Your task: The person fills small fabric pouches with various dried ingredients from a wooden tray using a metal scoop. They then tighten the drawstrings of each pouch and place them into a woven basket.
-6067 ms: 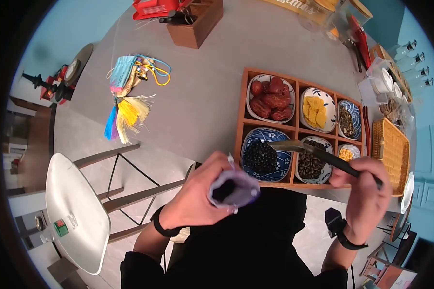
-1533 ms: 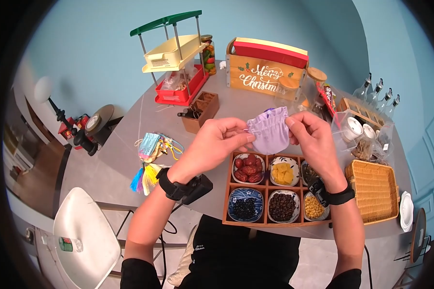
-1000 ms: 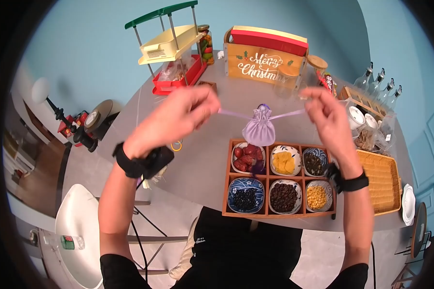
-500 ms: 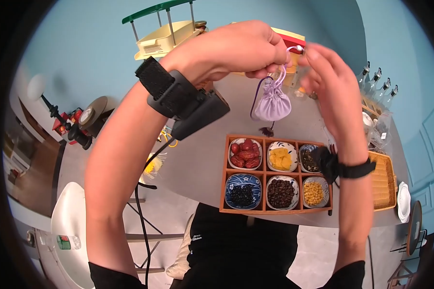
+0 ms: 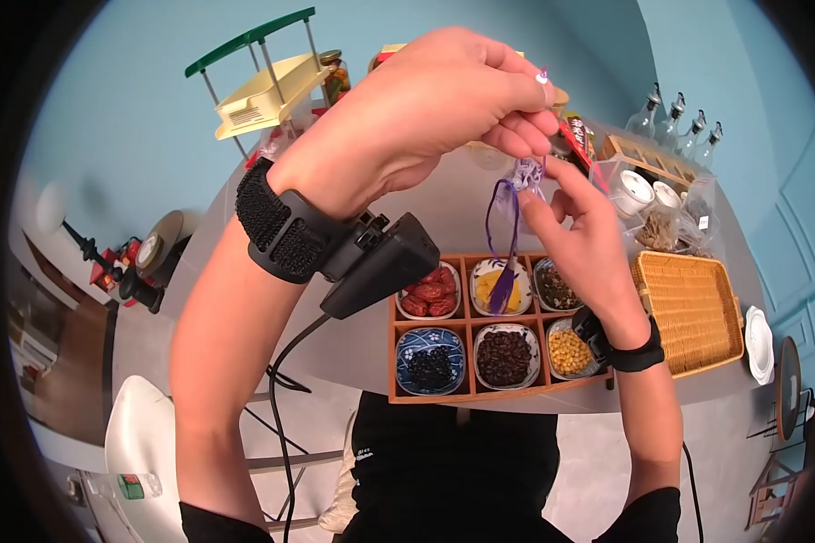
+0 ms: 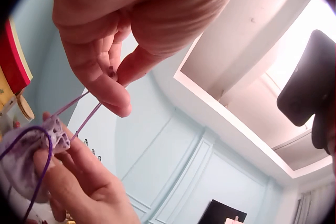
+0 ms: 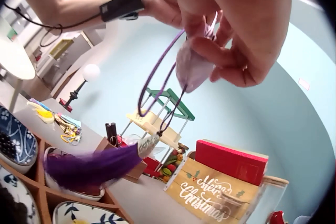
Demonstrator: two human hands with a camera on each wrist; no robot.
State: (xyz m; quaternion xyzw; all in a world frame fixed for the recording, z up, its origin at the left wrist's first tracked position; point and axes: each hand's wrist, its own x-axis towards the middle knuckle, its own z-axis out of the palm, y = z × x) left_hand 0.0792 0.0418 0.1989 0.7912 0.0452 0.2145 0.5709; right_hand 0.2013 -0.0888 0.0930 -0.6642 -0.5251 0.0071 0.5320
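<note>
In the head view my left hand (image 5: 462, 100) is raised above the table, thumb and fingers pinching the end of a thin purple drawstring (image 6: 92, 113). The cord runs down in two strands to a small lilac drawstring pouch (image 6: 23, 155), gathered at its neck. My right hand (image 5: 584, 231) holds the pouch near that neck between thumb and fingers. A darker purple loop and a purple tassel (image 7: 94, 166) hang from the pouch. Below stands a wooden compartment tray (image 5: 469, 362) with bowls of red dates (image 5: 430, 294), yellow slices, dried leaves, black beans, brown beans and corn kernels (image 5: 570, 351).
A wicker basket (image 5: 688, 312) lies right of the tray, with white lidded jars (image 5: 637, 190) and glass bottles behind. At the back stand a tiered stand (image 5: 272, 90) and a Merry Christmas box (image 7: 210, 190). A cable hangs from the left wrist camera (image 5: 385, 262).
Earlier my left hand held the pouch open and my right a long-handled spoon. Then both hands pulled the drawstrings apart; now the left pinches the cord and the right has moved down onto the pouch.
</note>
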